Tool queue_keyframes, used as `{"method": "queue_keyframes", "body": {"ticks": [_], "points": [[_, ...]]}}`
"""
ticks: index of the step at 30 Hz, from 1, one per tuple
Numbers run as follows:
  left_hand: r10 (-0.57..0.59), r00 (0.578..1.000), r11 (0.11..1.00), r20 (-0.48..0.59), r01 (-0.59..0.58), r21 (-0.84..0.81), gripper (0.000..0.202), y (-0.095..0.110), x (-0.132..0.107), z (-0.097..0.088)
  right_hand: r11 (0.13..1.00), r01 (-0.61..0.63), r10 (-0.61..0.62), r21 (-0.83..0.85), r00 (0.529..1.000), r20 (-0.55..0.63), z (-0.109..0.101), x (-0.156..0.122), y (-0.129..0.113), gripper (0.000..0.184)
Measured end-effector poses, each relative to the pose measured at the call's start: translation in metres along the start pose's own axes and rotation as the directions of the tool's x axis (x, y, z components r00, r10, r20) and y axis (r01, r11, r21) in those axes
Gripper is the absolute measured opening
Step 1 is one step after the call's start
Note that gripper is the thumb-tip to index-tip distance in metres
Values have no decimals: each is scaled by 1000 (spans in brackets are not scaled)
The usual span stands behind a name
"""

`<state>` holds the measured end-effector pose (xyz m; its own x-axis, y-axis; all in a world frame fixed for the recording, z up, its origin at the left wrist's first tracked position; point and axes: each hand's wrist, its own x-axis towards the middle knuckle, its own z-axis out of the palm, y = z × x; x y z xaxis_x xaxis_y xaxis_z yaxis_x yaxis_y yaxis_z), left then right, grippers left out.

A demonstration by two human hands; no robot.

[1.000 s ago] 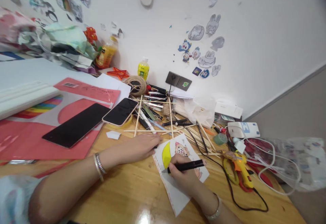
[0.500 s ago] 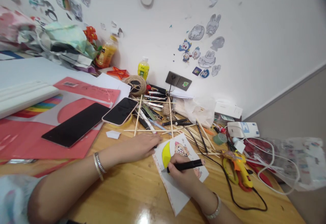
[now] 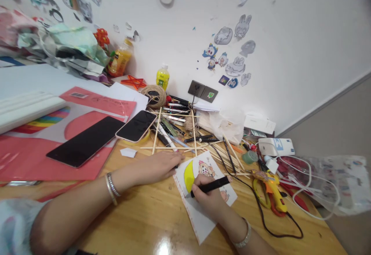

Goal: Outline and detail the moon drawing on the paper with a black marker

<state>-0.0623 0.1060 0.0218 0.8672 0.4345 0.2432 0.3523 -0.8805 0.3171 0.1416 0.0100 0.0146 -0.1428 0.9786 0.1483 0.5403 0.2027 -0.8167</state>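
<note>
My right hand [image 3: 209, 199] is closed round a black marker [image 3: 211, 186] whose tip rests on a white paper sheet [image 3: 199, 224] bearing a yellow shape [image 3: 188, 175] and a small cartoon figure [image 3: 204, 168]. My left hand [image 3: 158, 166] lies flat, fingers stretched out, pressing the sheet's upper left edge. Both wrists wear silver bracelets. The sheet lies on a wooden table [image 3: 139, 220].
Two dark phones [image 3: 87, 141] [image 3: 136, 126] lie on red paper at the left. Thin wooden sticks [image 3: 228, 156], pens [image 3: 174, 110], a twine ball [image 3: 153, 94] and a yellow glue gun [image 3: 272, 193] with its black cord crowd the space behind and to the right. A plastic bag [image 3: 339, 185] sits far right.
The marker's rear end has tilted slightly upward as my right hand shifted a little on the sheet. My left hand has stayed put.
</note>
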Motion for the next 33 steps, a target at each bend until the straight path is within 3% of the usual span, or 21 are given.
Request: {"method": "queue_keyframes", "body": {"ticks": [11, 18, 23, 29, 31, 33], "points": [[9, 1000, 1000, -10, -9, -12, 34, 2, 0, -4, 999, 3, -3, 45, 1000, 14, -1, 0, -1, 21], [37, 995, 996, -94, -44, -75, 33, -1, 0, 1, 999, 27, -27, 27, 1000, 9, -3, -1, 3, 22], [39, 994, 995, -104, -49, -92, 32, -4, -1, 3, 989, 125, -122, -76, 992, 36, -2, -2, 1, 22], [30, 995, 998, -94, -35, -48, 38, 0, -1, 5, 902, 293, -267, -316, 956, 125, -3, -7, -2, 23], [19, 997, 1000, -80, -19, -2, 44, 3, 1, 6, 920, 281, -269, -273, 960, 79, -5, -8, -1, 22], [-3, 997, 1000, -72, 5, 19, 43, 5, 4, 8, 966, 221, -229, -133, 972, -46, -10, -9, 0, 24]]}}
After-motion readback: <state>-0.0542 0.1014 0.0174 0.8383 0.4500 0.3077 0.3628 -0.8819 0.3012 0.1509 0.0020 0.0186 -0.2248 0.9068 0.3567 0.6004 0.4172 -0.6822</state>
